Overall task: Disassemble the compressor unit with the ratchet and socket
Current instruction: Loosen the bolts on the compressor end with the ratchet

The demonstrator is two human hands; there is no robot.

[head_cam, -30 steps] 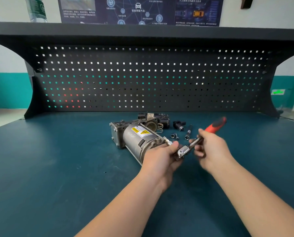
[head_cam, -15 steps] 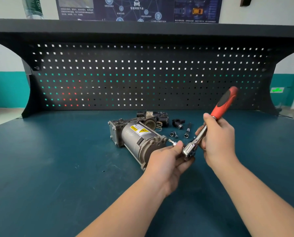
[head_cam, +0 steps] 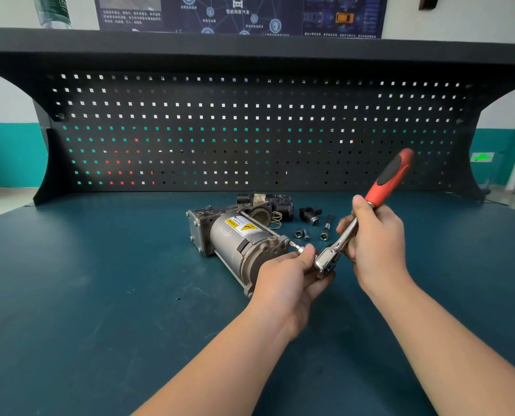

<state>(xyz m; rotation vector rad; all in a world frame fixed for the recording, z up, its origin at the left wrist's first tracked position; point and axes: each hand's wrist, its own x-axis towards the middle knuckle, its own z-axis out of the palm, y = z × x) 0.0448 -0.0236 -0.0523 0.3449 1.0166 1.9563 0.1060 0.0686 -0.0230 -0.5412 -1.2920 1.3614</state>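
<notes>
The compressor (head_cam: pixel 238 244) was laid on its side on the tabletop (head_cam: pixel 94 280), nearer the back edge than the front and about midway between the side edges, with its yellow warning label (head_cam: pixel 240 227) turned upward. The ratchet (head_cam: pixel 367 217) was gripped around its metal shank by the right hand (head_cam: pixel 373 238), fingers curled, so that the red and black handle was angled up and away toward the pegboard (head_cam: pixel 250 130). The ratchet's head, with the socket and bit (head_cam: pixel 299 249) pointed at the near end cap of the compressor, was pinched and steadied by the left hand (head_cam: pixel 289 277); whether the bit was seated in a bolt could not be told. Behind the compressor, toward the back edge, a dark removed housing (head_cam: pixel 281 204) and a wire spring (head_cam: pixel 276 220) were seen. To the right of these a small black fitting (head_cam: pixel 309 214), a long bolt (head_cam: pixel 326 229) and a short bolt (head_cam: pixel 301 234) were laid apart on the tabletop.
</notes>
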